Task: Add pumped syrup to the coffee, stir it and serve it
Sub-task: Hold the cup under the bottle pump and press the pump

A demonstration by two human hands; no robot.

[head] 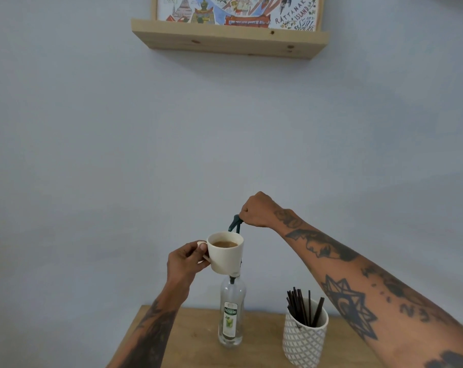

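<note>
My left hand [185,261] pinches the cup [225,252] by its handle under the spout; my right hand [256,211], fisted, grips the pump [235,224]. I'd press slowly, cup level.

"teisseire" on bottle label [230,312], "island" on poster [238,9]

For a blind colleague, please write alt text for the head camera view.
A left hand holds a cup of coffee under the syrup pump, gripped by the right hand. The syrup bottle stands on a wooden table beside stirrers.
</note>
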